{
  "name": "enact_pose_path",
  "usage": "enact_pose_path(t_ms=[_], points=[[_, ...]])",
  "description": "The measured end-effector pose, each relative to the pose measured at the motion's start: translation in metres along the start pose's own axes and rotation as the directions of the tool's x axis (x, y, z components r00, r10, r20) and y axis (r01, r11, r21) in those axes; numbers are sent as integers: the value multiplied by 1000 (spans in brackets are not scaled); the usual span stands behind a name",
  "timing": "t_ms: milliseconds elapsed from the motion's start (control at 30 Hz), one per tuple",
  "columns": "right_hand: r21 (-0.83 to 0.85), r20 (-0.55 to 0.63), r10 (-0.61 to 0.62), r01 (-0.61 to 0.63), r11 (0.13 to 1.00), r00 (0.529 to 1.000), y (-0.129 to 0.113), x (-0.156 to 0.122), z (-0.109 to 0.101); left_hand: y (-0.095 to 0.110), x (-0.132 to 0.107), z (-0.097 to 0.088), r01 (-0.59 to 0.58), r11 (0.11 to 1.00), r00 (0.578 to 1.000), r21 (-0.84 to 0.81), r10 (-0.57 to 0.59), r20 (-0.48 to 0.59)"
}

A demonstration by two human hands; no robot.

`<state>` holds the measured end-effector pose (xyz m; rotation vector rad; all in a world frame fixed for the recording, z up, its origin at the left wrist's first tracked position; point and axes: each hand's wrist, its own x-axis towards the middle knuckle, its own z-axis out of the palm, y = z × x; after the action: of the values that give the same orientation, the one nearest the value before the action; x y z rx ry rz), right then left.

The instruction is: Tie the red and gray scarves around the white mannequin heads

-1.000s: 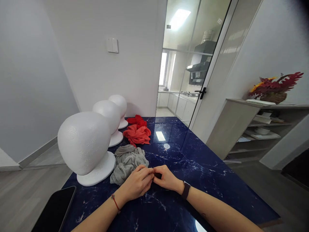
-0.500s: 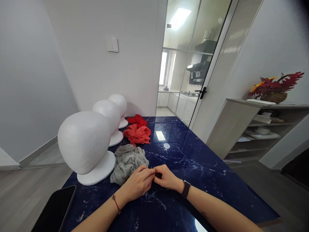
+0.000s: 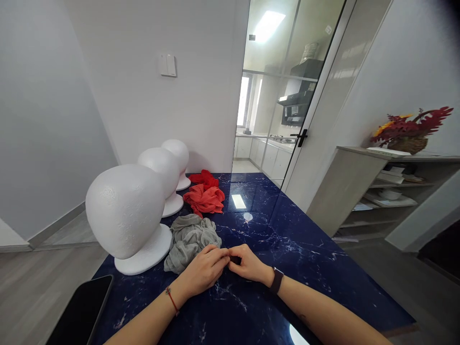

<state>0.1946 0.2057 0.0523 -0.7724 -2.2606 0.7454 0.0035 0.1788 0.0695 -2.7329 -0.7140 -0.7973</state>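
Loosely curled, a person's left hand (image 3: 206, 267) and right hand (image 3: 248, 263) meet at the near right edge of a crumpled, gauzy grey cloth (image 3: 192, 237), beside a rounded white foam head (image 3: 125, 213); any object held is hidden from me. Light, unhurried fingers would likely best spare the cloth's folds.

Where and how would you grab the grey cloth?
Probably pinch a raised fold on top of the grey cloth, coming from above and the right. It lies loosely bunched, so upper folds should gather easily. The nearest foam head's base crowds its left side, while its right faces the tabletop; the left hand is at its near edge.
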Motion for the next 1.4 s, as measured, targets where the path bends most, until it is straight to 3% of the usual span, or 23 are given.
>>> enact_pose_path(t_ms=[1133,1400], points=[[67,6,55,-55,996,998,11,4,3,-3,-1,6,23,998,999,56,-22,-32],[71,-35,87,-85,994,996,15,8,6,-5,-3,16,69,992,995,103,-61,-76]])
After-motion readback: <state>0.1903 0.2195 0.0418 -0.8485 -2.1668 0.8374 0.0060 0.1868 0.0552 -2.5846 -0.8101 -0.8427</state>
